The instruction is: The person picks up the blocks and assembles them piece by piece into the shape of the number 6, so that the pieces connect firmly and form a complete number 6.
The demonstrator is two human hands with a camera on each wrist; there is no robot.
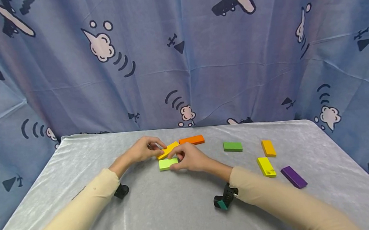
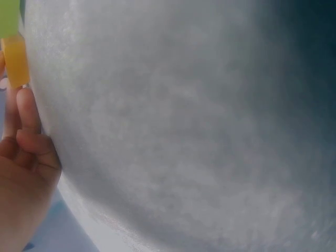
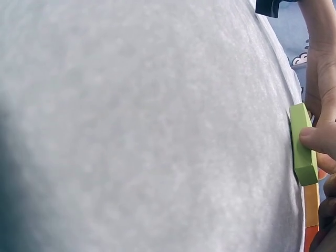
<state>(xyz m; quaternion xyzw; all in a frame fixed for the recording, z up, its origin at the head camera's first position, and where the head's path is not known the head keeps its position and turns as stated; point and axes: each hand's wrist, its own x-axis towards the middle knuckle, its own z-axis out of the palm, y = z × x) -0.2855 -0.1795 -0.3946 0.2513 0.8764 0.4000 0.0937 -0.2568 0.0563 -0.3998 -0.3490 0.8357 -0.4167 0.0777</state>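
Thumb and fingers of my left hand (image 1: 142, 149) pinch the left end of a yellow-orange rectangular block (image 1: 171, 147), which lies at a slant. Just in front of it is a light green block (image 1: 166, 164), pinched at its right end by my right hand (image 1: 192, 158). In the right wrist view, the thumb presses the side of the light green block (image 3: 300, 157). The left wrist view shows the yellow-orange block (image 2: 18, 63) at the left fingertips. An orange block (image 1: 191, 140) lies behind the right hand, close to the yellow-orange one's far end.
To the right on the pale cloth-covered table (image 1: 167, 213) lie a green block (image 1: 232, 146), an orange-yellow block (image 1: 268, 148), a yellow block (image 1: 266, 167) and a purple block (image 1: 293, 177). A blue patterned curtain (image 1: 152, 59) hangs behind the table's far edge.
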